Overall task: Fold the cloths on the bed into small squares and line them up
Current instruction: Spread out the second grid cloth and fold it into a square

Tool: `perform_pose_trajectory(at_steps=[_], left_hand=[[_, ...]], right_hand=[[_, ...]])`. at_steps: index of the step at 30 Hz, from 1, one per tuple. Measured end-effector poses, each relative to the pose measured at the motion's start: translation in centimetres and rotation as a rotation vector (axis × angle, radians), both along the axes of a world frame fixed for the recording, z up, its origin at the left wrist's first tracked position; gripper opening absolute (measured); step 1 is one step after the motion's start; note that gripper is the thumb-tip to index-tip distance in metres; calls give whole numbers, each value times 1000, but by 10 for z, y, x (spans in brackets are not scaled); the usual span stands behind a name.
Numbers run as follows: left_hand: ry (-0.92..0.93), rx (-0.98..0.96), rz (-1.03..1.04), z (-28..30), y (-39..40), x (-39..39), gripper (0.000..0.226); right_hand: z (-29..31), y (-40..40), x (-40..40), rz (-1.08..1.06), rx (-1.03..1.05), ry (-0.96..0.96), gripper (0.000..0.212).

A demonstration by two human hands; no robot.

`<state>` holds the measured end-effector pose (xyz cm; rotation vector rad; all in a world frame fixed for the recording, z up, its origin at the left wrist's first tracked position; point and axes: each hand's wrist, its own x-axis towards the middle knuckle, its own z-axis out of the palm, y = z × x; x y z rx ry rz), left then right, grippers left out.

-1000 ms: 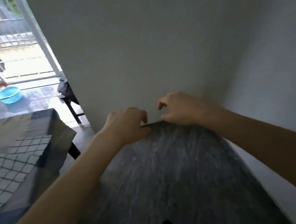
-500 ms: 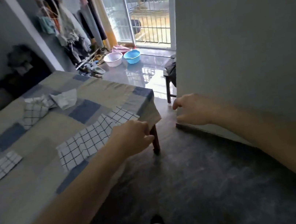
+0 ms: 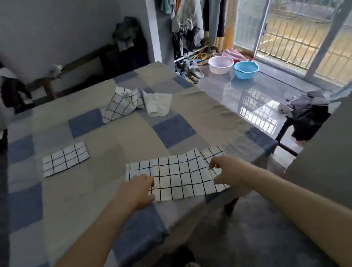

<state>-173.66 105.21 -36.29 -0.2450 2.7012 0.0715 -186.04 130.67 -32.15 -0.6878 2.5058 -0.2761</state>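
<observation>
The view has turned from the wall back to the bed [image 3: 114, 188], so folding can go on. The left hand [image 3: 136, 190] rests its curled fingers on the checked cloth [image 3: 178, 175]. The right hand [image 3: 226, 170] pinches its right edge. Far beyond the left fingers lies a folded cloth [image 3: 65, 158].

We reach both bare forearms forward and slightly inward from the lower corners of the view, so that they converge ahead of us. Our left hand [image 3: 138, 191] lies palm down, knuckles up, its fingers bent at the tips and its thumb tucked along the near side. Our right hand [image 3: 228, 171] sits level with it and well apart, wrist a little raised, fingers curled downward and the thumb spread toward the left hand. Whether either hand pinches anything is unclear. One of our knees shows at the bottom edge.
</observation>
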Motion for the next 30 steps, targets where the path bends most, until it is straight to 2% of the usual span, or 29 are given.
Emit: perform_pose_trajectory(at_steps=[4, 8, 10, 12, 14, 17, 20, 22, 24, 27, 30], left_hand=[[-3, 119, 50, -54, -30, -3, 64], [-12, 95, 91, -91, -55, 14, 74], [53, 73, 109, -99, -66, 18, 63], [178, 45, 150, -103, -78, 15, 47], [294, 11, 192, -106, -89, 15, 40], [366, 79, 284, -102, -98, 13, 28], [394, 189, 480, -94, -108, 7, 16], [432, 348, 636, -83, -120, 4, 16], [511, 465, 701, -68, -135, 1, 16], [598, 494, 717, -40, -157, -6, 26], [597, 547, 687, -16, -172, -13, 22]], right_hand=[[-44, -33, -45, -6, 90, -104, 62], [-92, -46, -56, 43, 184, -130, 80], [-108, -49, -56, 81, 195, -104, 93], [-116, -59, -63, 131, 187, -56, 99], [-116, -72, -72, 196, 186, -42, 104], [-117, -93, -83, 278, 229, -62, 118], [-125, -111, -87, 324, 302, -41, 126], [-129, -123, -95, 319, 256, 3, 111], [-124, -133, -108, 339, 153, 4, 80], [-105, -147, -130, 328, 36, -127, 41], [-87, -158, -155, 296, 72, -177, 27]])
